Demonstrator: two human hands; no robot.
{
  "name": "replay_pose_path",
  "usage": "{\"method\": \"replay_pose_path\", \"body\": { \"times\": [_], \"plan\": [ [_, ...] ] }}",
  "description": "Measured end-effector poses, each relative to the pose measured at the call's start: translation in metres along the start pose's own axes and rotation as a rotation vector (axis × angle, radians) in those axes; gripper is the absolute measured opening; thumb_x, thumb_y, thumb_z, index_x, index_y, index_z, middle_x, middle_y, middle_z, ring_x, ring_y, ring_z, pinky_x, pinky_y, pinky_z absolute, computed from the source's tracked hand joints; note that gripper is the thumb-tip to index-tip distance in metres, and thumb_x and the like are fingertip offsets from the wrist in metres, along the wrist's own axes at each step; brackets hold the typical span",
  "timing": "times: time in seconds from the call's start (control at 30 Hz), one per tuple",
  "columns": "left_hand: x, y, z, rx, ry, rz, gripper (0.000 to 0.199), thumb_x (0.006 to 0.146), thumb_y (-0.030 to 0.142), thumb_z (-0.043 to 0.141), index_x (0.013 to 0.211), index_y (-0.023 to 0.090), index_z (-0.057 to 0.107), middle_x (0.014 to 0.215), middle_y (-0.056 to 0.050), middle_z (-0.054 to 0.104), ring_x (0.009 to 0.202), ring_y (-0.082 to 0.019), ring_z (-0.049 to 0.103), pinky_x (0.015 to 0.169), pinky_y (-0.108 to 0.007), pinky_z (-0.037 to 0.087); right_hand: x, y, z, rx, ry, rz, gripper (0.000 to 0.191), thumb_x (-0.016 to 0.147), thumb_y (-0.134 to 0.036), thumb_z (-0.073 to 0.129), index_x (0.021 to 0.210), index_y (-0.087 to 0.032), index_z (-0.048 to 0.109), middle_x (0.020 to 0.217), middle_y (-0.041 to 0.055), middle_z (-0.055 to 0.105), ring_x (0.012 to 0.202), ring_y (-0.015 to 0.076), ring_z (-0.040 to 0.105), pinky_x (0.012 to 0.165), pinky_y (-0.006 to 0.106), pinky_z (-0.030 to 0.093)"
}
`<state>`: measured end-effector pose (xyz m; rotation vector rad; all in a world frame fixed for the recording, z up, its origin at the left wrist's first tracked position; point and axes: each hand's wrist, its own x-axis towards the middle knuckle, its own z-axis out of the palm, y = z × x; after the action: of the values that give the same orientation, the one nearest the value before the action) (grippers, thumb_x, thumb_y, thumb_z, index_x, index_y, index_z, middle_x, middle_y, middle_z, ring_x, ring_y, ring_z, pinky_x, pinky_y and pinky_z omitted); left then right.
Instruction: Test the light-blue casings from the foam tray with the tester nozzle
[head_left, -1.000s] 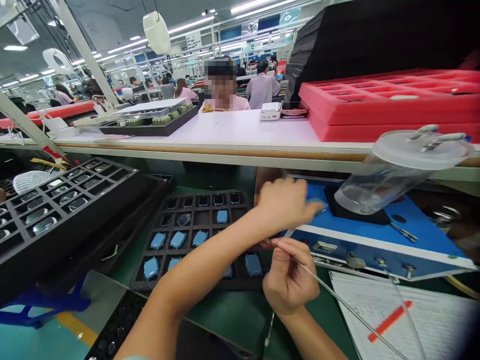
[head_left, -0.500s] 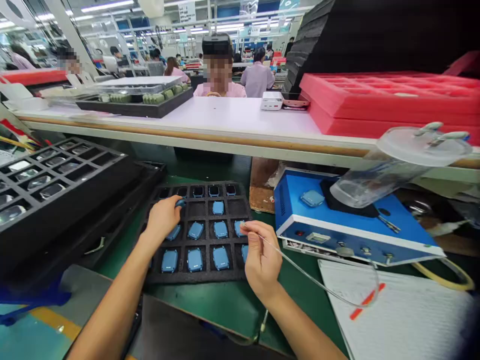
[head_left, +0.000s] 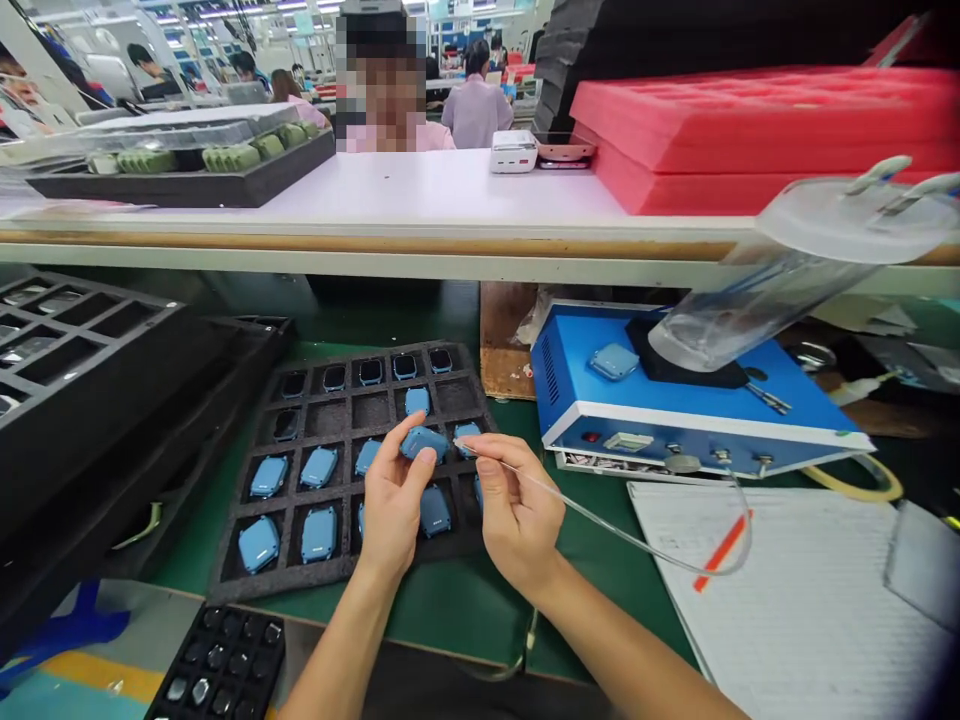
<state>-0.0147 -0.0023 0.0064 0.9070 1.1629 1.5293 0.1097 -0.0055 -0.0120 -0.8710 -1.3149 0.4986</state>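
My left hand (head_left: 391,500) grips a blue smartwatch case (head_left: 425,443) between thumb and fingers, tilted up above the black foam tray (head_left: 330,572). My right hand (head_left: 521,500) pinches the end of a thin clear tube (head_left: 600,518), whose small tip points at the held case; whether they touch I cannot tell. The tray's near rows hold several blue watch cases (head_left: 259,545) with their backs up. In its far row lie watch cases with dark faces up (head_left: 370,371). Some pockets in the second row show bare foam.
At right stands a blue control box (head_left: 577,430), with a watch case and a clear cylinder (head_left: 720,320) on top. Paper sheets (head_left: 802,600) lie before it. Stacked black trays (head_left: 112,400) stand at left. A white shelf (head_left: 427,200) crosses behind, with red foam trays (head_left: 750,150); a person sits beyond.
My left hand has come from the tray's far left toward the middle, bringing the blue watch case up beside the tube tip. The tray appears shifted left as the view moved.
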Motion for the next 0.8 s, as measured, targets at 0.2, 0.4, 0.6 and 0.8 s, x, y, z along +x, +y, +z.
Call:
{"method": "replay_pose_path", "body": {
  "times": [0.2,0.4,0.6,0.8],
  "plan": [
    [-0.003,-0.002,-0.001,-0.055,0.025,-0.003,0.031,0.076,0.032,0.086,0.096,0.020,0.065,0.089,-0.002,0.077,0.082,-0.015,0.072,0.082,-0.027,0.059,0.000,-0.002,0.002,0.017,0.019,0.072,0.017,0.101,-0.019,0.055,0.106,-0.024,0.071,0.103,0.0069,0.075,0.100,0.0213,0.072,0.087,0.039,0.061],
    [-0.005,-0.010,-0.003,0.055,0.048,0.013,0.039,0.077,0.032,0.086,0.113,0.022,0.076,0.114,-0.008,0.079,0.103,-0.023,0.075,0.091,-0.030,0.059,0.002,-0.003,0.002,0.031,0.006,0.089,0.016,0.101,-0.020,0.055,0.105,-0.024,0.070,0.106,0.0077,0.076,0.104,0.0229,0.074,0.091,0.042,0.062],
    [-0.005,-0.011,-0.002,0.060,0.046,0.046,0.034,0.076,0.031,0.086,0.109,0.022,0.080,0.111,-0.009,0.080,0.098,-0.023,0.077,0.089,-0.031,0.061,0.003,-0.003,0.002,0.056,0.024,0.108,0.016,0.102,-0.020,0.055,0.104,-0.024,0.070,0.105,0.0069,0.076,0.103,0.0223,0.074,0.091,0.042,0.062],
    [-0.006,-0.011,-0.002,0.043,0.051,0.036,0.035,0.076,0.030,0.086,0.109,0.020,0.079,0.111,-0.010,0.080,0.100,-0.025,0.077,0.091,-0.033,0.062,0.003,-0.002,0.002,0.041,0.010,0.109,0.016,0.102,-0.019,0.055,0.104,-0.023,0.070,0.106,0.0073,0.076,0.103,0.0225,0.074,0.092,0.043,0.062]
  ]
}}
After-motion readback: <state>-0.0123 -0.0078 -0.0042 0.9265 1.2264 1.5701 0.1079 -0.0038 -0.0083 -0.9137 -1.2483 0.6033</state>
